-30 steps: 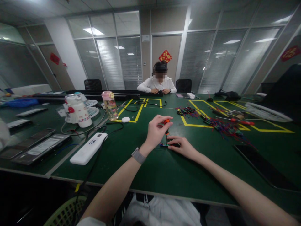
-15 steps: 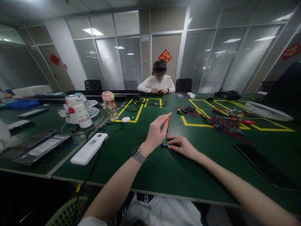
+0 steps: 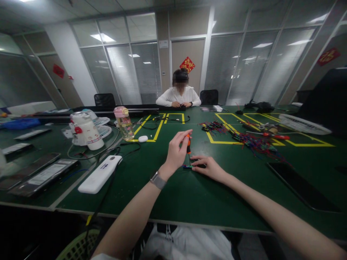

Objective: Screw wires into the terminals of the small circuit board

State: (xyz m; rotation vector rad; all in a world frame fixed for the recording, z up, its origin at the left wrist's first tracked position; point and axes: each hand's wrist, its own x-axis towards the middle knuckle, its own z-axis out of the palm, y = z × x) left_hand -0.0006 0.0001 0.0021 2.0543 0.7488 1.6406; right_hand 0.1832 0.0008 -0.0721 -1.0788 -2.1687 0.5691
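left hand: left hand (image 3: 176, 153) is up off the desk (image 3: 189, 195), fingers pinched round the orange handle of a small screwdriver (image 3: 188, 143), grip closed on it, tool standing upright.
screwdriver: tip points straight down onto the little part just below it; whether the tip touches is too small to tell.
right hand: right hand (image 3: 208, 168) lies flat on the desk, fingertips pressing down on a small dark connector piece (image 3: 189, 166), holding it in place rather than clenched round it.
connector piece: near the middle of the desk, between the two hands, with tiny coloured bits showing at its left end.
left of the hands: a white power strip (image 3: 99, 174) lies near, a pink-capped bottle (image 3: 124, 122) and a white kettle-shaped jug (image 3: 86, 130) stand further back.
right of the hands: a heap of coloured wires (image 3: 257, 144) inside the yellow tape marks, a dark phone (image 3: 300, 186) lying flat nearer.
far side: another person (image 3: 179, 96) in white sits across the desk, hands together on something dark.
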